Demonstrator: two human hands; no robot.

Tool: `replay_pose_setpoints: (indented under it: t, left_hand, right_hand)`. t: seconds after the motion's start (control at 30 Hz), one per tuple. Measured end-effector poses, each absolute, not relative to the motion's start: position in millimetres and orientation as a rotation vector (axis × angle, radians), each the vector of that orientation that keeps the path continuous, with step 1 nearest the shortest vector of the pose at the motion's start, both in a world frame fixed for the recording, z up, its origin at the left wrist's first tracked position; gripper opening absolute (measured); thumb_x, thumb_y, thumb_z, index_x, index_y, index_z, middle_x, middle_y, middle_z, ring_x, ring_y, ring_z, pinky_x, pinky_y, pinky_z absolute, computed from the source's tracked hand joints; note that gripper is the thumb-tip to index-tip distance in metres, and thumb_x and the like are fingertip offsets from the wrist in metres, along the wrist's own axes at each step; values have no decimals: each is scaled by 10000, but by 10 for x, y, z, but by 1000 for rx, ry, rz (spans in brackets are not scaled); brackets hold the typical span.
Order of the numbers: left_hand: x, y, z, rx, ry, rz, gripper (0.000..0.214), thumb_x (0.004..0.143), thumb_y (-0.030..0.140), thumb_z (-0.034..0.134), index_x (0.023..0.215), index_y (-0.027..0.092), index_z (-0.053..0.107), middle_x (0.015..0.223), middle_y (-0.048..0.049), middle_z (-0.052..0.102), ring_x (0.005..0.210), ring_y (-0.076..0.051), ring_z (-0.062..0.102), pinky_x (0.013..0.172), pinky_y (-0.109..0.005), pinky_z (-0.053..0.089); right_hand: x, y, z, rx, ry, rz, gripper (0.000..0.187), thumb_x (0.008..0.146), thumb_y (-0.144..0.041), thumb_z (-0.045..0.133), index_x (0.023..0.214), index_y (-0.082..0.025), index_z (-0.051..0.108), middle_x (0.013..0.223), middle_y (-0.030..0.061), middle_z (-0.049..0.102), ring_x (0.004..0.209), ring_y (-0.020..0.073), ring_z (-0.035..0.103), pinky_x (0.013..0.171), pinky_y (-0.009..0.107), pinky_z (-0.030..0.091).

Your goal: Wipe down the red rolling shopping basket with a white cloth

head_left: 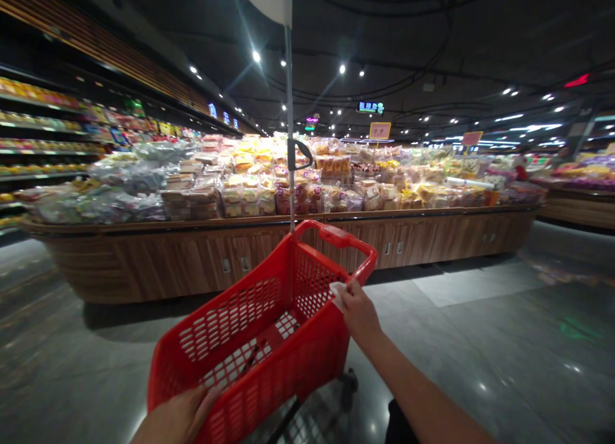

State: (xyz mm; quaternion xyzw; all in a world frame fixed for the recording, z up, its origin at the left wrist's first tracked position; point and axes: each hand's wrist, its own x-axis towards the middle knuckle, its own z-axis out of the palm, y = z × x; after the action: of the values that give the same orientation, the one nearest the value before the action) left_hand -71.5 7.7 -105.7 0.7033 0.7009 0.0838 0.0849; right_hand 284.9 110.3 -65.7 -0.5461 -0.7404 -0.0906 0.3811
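A red plastic shopping basket cart (pixel 230 335) stands in front of me on the store floor, its mesh tub holding nothing I can see. My left hand (pixel 180 417) rests on the near rim of the basket, fingers curled over the edge. My right hand (pixel 356 311) grips the far right rim just below the red handle (pixel 343 238), and a small white piece of paper shows between its fingers. A thin metal pole (pixel 289 111) with a white flag rises from the cart.
A long wooden display island (pixel 202 255) piled with bagged bread and pastries (pixel 288 184) runs across the aisle ahead. Stocked shelves (pixel 43 136) line the left wall. Another wooden display (pixel 579 207) sits at far right. Grey polished floor (pixel 480 341) spreads around the cart.
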Motion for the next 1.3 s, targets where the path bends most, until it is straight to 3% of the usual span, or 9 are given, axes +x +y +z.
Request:
replay_pose_setpoints:
  t: [0.13, 0.23, 0.43, 0.6, 0.77, 0.9, 1.1, 1.3]
  left_hand:
    - [70, 330, -794, 2157, 2181, 313, 497, 909, 425, 168, 1092, 225, 585, 1137, -61, 646, 1004, -211, 620, 860, -356, 473]
    - [594, 540, -795, 2313, 2182, 292, 488, 931, 376, 147, 1160, 183, 533, 1104, -110, 652, 946, -203, 641, 790, -326, 485]
    - [764, 681, -959, 2288, 2289, 249, 528, 929, 388, 139, 981, 147, 606, 781, -140, 699, 763, -284, 672, 638, -393, 494]
    - [705, 606, -957, 2304, 2307, 223, 549, 928, 404, 132, 1047, 127, 591, 806, -163, 693, 781, -275, 669, 653, -379, 487]
    - [679, 531, -896, 2351, 2281, 198, 559, 927, 390, 114, 1006, 115, 594, 830, -181, 684, 791, -276, 666, 641, -376, 488]
    - [582, 497, -879, 2295, 2306, 177, 517, 924, 387, 143, 995, 129, 586, 832, -154, 690, 781, -286, 665, 638, -383, 483]
    - [379, 439, -908, 2300, 2301, 160, 473, 922, 418, 166, 973, 196, 581, 831, -95, 699, 772, -248, 668, 647, -348, 474]
    - [129, 386, -952, 2364, 2254, 209, 510, 919, 438, 138, 929, 218, 598, 812, -75, 702, 765, -256, 666, 636, -352, 465]
  right_hand:
    - [2440, 1002, -897, -1210, -1977, -215, 328, 832, -58, 453, 1085, -186, 619, 1149, 88, 578, 1052, 187, 534, 919, 287, 441]
    - [2272, 988, -1026, -1072, -2088, -211, 328, 824, -62, 493, 1111, -162, 615, 1136, 88, 614, 1087, 199, 513, 961, 319, 428]
    - [2809, 1165, -816, -1005, -2087, -318, 378, 815, -52, 503, 1160, -172, 598, 1134, 76, 632, 1067, 189, 536, 938, 321, 454]
    - [3301, 1322, -607, -1214, -1869, -375, 416, 804, -15, 427, 1131, -178, 626, 1151, 102, 628, 1041, 214, 563, 898, 375, 470]
    - [2997, 1101, -695, -1130, -1921, -232, 400, 808, -34, 434, 1122, -192, 623, 1126, 73, 644, 1043, 198, 562, 916, 364, 453]
    - [2965, 1015, -664, -1044, -2018, -193, 400, 801, -31, 436, 1112, -198, 625, 1113, 57, 650, 996, 185, 568, 890, 342, 462]
    - [3453, 1206, -399, -1244, -1697, -298, 343, 821, -62, 420, 1045, -174, 655, 1027, 70, 680, 878, 202, 573, 818, 369, 482]
    - [3009, 856, -649, -1046, -1802, -274, 413, 807, -37, 416, 1138, -188, 613, 1130, 75, 638, 1028, 200, 547, 916, 394, 455]
